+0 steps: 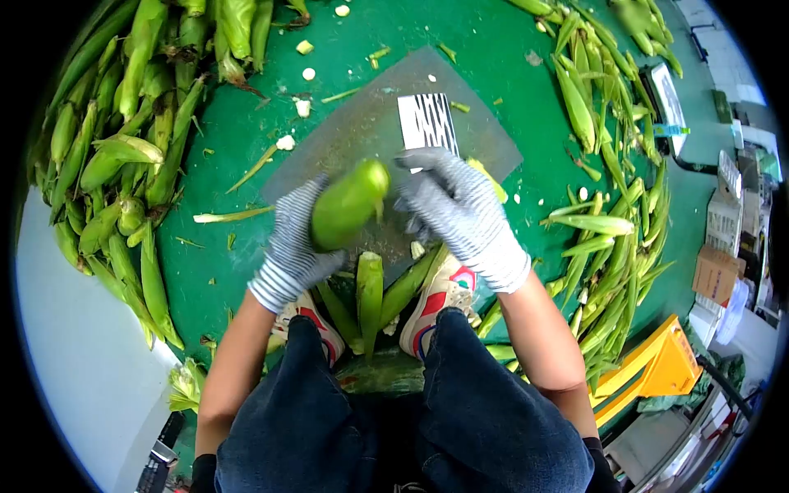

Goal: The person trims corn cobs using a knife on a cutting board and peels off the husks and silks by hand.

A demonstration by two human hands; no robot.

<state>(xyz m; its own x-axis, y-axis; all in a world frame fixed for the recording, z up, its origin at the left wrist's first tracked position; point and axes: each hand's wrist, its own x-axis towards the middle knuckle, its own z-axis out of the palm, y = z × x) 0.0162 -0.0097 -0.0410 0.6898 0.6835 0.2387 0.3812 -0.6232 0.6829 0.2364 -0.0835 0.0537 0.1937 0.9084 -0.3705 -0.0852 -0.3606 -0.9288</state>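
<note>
A green ear of corn in its husk is in my left hand, which wears a striped grey glove; its pale cut end points up and to the right. My right hand, gloved the same way, is just right of the corn, apart from it, with its fingers curled and blurred; whether they hold anything is hidden. Beneath both hands lies a grey mat with a black-and-white patterned card. Several husk pieces stand between my shoes.
Unhusked corn is piled at the left. Loose green husks form a long heap at the right. Small white and green scraps dot the green floor. A yellow metal frame and a cardboard box are at the far right.
</note>
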